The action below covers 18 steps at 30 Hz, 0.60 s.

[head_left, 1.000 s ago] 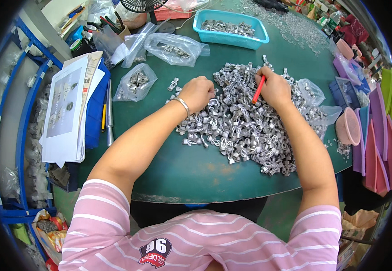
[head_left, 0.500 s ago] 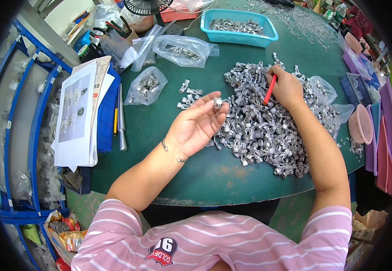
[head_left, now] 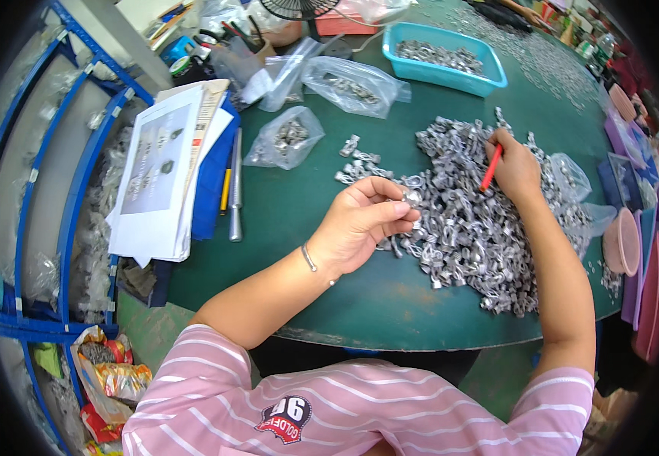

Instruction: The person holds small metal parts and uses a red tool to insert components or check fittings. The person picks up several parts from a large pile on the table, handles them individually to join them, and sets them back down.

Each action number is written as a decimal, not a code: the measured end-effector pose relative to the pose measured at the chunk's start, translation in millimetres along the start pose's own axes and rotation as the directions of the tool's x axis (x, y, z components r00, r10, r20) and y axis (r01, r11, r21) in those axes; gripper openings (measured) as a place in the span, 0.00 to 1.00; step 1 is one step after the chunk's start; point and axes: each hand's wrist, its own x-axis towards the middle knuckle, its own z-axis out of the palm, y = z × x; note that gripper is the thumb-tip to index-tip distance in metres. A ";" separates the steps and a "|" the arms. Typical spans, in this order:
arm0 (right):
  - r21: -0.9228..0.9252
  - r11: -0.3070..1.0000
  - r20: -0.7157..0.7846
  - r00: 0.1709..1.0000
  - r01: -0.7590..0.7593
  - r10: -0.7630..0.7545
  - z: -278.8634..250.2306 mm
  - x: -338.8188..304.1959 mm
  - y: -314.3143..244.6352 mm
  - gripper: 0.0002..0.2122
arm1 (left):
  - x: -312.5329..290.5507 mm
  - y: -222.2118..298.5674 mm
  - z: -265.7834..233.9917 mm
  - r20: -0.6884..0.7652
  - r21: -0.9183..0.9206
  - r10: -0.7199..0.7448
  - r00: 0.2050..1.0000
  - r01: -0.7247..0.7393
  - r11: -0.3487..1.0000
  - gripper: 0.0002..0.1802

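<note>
A: Which element is the largest?

B: The green table (head_left: 375,323), whose near edge curves in front of the person.

A: And next in size?

B: The blue-framed rack (head_left: 29,328), at the far left. After it comes the pile of metal parts (head_left: 466,228), heaped on the table right of centre; its silvery pieces overlap closely, many showing a loop.

A: What of the middle sizes?

B: The stack of papers (head_left: 151,220) lies at the table's left side. The light-blue tray (head_left: 445,79), beyond the pile, contains more silvery pieces. The clear bag (head_left: 288,140), also with metal contents, rests between papers and pile.

A: How are the hands disposed?

B: The left hand (head_left: 364,224) is raised at the pile's left edge, palm partly turned up, thumb and fingers brought narrowly together around an item listed last. The right hand (head_left: 518,171), over the pile's upper right portion, is closed about a red pen-like tool (head_left: 491,169), which slants down toward the pieces. Whether its fingertips also grip a piece, one cannot tell.

A: And the smallest?

B: The single metal piece (head_left: 413,199), pinched at the left fingertips, just beside the pile. Its finer form is too small to tell.
</note>
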 end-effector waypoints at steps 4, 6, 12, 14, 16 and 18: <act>0.014 1.000 -0.005 1.000 0.004 -0.003 3.1 1.2 3.8 0.07 | 7.4 25.1 -11.3 -0.012 0.511 0.367 0.930 -0.310 0.802 0.12; 0.012 1.000 -0.007 1.000 0.005 -0.005 2.4 0.3 4.6 0.07 | 20.3 45.2 -34.1 0.043 0.870 0.552 0.833 -0.302 0.389 0.07; 0.006 0.999 -0.030 0.999 0.036 -0.036 3.2 0.4 3.2 0.07 | 31.5 108.3 -91.3 0.328 0.866 0.625 0.708 0.039 -0.498 0.10; 0.015 0.999 -0.041 0.998 0.049 -0.048 5.7 0.6 6.8 0.07 | 31.7 114.6 -95.9 0.313 0.853 0.641 0.701 0.089 -0.514 0.11; 0.014 0.998 -0.046 0.998 0.054 -0.054 7.7 0.3 11.9 0.07 | 34.7 113.9 -94.2 0.327 0.864 0.688 0.648 0.090 -0.496 0.09; -0.004 0.999 -0.029 0.998 0.047 -0.047 8.8 1.8 8.5 0.07 | 35.5 105.9 -86.8 0.366 0.894 0.692 0.621 -0.029 -0.447 0.07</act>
